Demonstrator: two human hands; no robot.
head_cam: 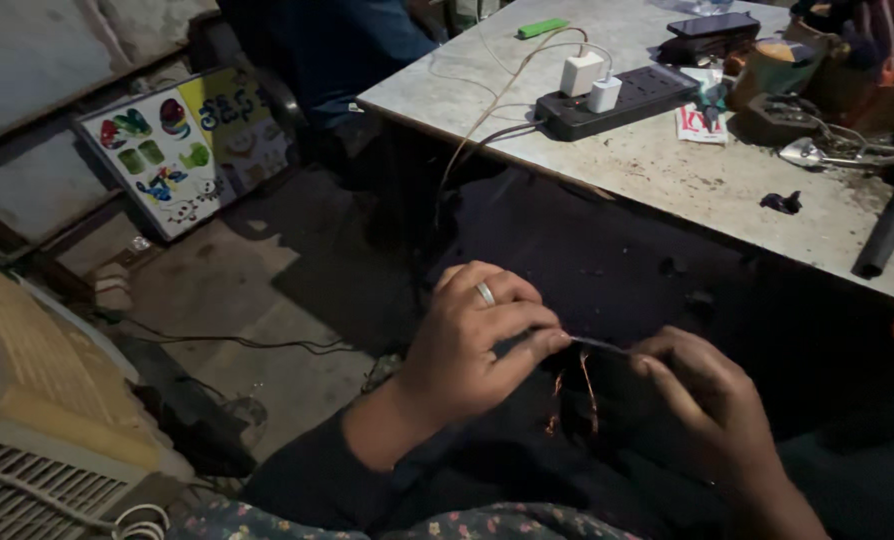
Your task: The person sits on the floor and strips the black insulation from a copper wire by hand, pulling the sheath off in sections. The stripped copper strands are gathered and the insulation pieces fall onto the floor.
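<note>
1. Dim workshop floor, with a pale slatted appliance casing [37, 400] at far left and a colourful picture board [182, 150] leaning on the wall behind it.
2. Left hand [472, 345], ring on one finger – I see thumb and forefinger pinched shut on one end of a thin wire [599, 346].
3. Thin wire – held low in front of me, below the table edge, stretched between both hands; coppery strands [572, 395] hang beneath it. I judge it very light, limp, easily kinked or frayed; best gripped at the sheathed part near the ends, not by the bare strands.
4. Right hand [702, 410] – fingertips closed on the wire's other end.
5. Worn table [657, 160] above, carrying a black power strip [617, 100] with white chargers and, further right, pliers [837, 152].
</note>
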